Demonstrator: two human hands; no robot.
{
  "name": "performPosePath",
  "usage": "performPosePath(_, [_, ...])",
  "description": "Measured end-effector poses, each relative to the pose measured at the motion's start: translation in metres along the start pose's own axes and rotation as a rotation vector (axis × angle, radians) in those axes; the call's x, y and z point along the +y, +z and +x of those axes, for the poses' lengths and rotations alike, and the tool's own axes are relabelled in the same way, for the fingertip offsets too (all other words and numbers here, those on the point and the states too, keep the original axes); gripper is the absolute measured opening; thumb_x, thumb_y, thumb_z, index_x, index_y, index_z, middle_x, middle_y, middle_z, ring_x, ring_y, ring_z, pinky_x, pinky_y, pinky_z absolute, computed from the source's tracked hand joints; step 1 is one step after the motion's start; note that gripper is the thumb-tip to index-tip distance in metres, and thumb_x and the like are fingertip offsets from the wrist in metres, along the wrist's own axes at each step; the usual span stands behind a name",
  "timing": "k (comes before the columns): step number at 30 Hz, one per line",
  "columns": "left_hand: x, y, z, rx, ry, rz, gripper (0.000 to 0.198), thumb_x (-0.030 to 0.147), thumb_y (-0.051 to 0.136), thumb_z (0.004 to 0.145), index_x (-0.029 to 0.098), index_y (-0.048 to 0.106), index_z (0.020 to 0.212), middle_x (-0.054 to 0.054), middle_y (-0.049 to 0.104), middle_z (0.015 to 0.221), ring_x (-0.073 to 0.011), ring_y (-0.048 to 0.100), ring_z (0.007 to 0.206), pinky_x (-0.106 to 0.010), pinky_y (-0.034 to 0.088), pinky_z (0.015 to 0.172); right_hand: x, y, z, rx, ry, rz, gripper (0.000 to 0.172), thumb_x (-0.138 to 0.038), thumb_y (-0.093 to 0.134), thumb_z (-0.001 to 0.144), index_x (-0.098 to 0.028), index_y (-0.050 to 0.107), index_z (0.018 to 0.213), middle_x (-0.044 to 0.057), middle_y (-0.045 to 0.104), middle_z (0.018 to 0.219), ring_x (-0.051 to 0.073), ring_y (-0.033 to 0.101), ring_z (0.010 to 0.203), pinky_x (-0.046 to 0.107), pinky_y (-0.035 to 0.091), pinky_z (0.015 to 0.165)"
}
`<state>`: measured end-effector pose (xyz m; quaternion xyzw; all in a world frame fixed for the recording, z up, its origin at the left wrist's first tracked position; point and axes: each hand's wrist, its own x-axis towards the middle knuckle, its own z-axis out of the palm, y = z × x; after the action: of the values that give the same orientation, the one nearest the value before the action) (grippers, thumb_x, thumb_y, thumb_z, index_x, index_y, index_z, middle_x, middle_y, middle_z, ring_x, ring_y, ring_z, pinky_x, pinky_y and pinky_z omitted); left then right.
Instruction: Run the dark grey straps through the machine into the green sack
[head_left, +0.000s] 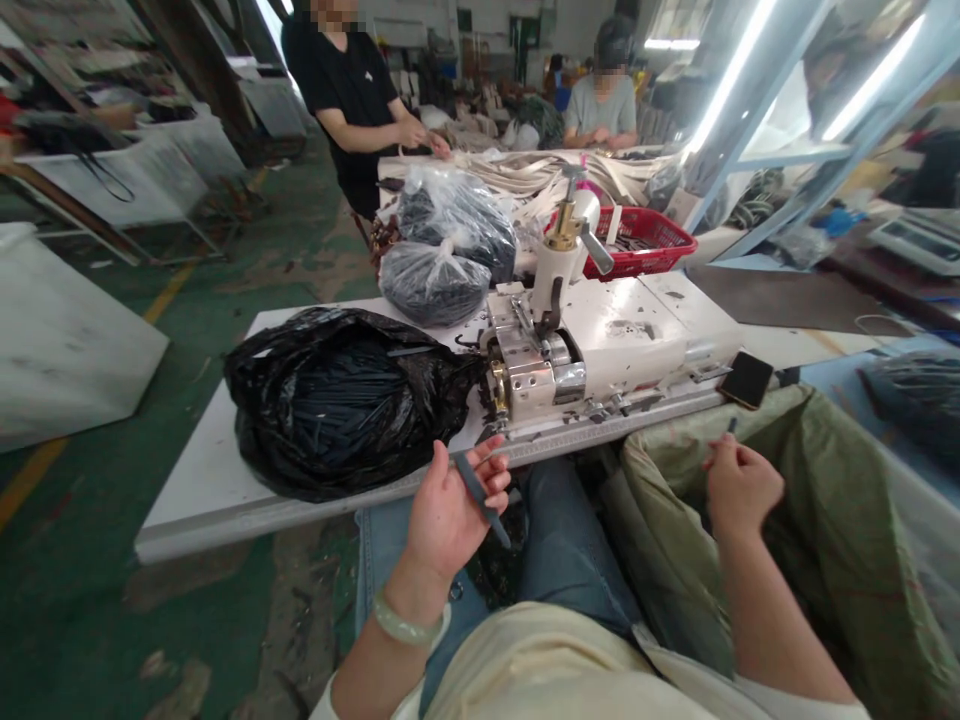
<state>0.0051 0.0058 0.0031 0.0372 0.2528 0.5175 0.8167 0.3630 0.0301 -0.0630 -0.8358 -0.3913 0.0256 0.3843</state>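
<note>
My left hand (459, 505) is palm up in front of the machine, fingers partly curled, with a dark blue-grey strip (480, 495) lying across them. Over the green sack, my right hand (742, 485) is closed in a pinch. The end of a small dark strip (732, 426) sticks up from its fingertips; the rest is hidden. A white machine (630, 330) with a metal feed head (534, 370) stands on the worktable just beyond my left hand. To its left, a black plastic bag (262, 440) lies gaping, filled with many dark strips (337, 390).
Tied clear bags (435, 285) of dark pieces sit behind the black bag. A red basket (656, 255) is behind the machine. A phone (746, 380) lies at the table's right end, above the open green sack (832, 500). Two people work across the table, near pale strips (517, 170).
</note>
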Motion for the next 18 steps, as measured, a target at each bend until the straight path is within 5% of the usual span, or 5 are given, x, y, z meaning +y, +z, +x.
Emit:
performPosePath(3, [0.002, 0.001, 0.001, -0.008, 0.009, -0.051, 0.063, 0.059, 0.042, 0.086, 0.006, 0.060, 0.116, -0.016, 0.062, 0.096, -0.0204, 0.058, 0.084, -0.029, 0.050, 0.064, 0.054, -0.034, 0.012, -0.041, -0.014, -0.416, 0.053, -0.047, 0.059, 0.074, -0.002, 0.066, 0.101, 0.027, 0.066, 0.084, 0.040, 0.062, 0.081, 0.047, 0.042, 0.064])
performPosePath(5, [0.001, 0.002, 0.002, -0.018, 0.016, -0.053, 0.065, 0.060, 0.041, 0.086, 0.006, 0.059, 0.118, -0.017, 0.063, 0.100, -0.0231, 0.059, 0.090, -0.033, 0.052, 0.072, 0.052, -0.042, 0.002, -0.096, -0.027, -0.331, 0.057, -0.045, 0.062, 0.072, -0.003, 0.062, 0.111, 0.027, 0.066, 0.094, 0.039, 0.062, 0.084, 0.047, 0.044, 0.068])
performPosePath(7, [-0.002, 0.004, 0.004, -0.033, 0.026, -0.043, 0.067, 0.062, 0.040, 0.085, 0.007, 0.058, 0.119, -0.017, 0.064, 0.102, -0.0241, 0.060, 0.093, -0.035, 0.051, 0.076, 0.021, -0.038, -0.026, -0.337, 0.011, 0.018, 0.046, -0.048, 0.058, 0.077, -0.010, 0.065, 0.102, 0.020, 0.068, 0.089, 0.031, 0.064, 0.076, 0.042, 0.047, 0.066])
performPosePath(13, [-0.012, 0.016, -0.005, -0.074, 0.155, 0.051, 0.067, 0.064, 0.037, 0.085, 0.010, 0.060, 0.118, -0.015, 0.064, 0.101, -0.0218, 0.059, 0.088, -0.033, 0.049, 0.071, -0.105, 0.000, -0.147, -1.543, 0.263, 0.901, 0.046, -0.057, 0.057, 0.082, -0.013, 0.064, 0.093, 0.009, 0.069, 0.074, 0.015, 0.064, 0.056, 0.023, 0.046, 0.049])
performPosePath(18, [-0.015, 0.011, -0.019, -0.032, 0.376, 0.284, 0.053, 0.058, 0.050, 0.082, 0.015, 0.066, 0.109, -0.011, 0.062, 0.097, -0.0193, 0.055, 0.083, -0.030, 0.046, 0.070, -0.135, 0.013, -0.178, -1.581, 0.205, 0.930, 0.034, -0.048, 0.063, 0.081, -0.014, 0.063, 0.077, 0.000, 0.062, 0.055, 0.008, 0.053, 0.039, 0.016, 0.037, 0.037])
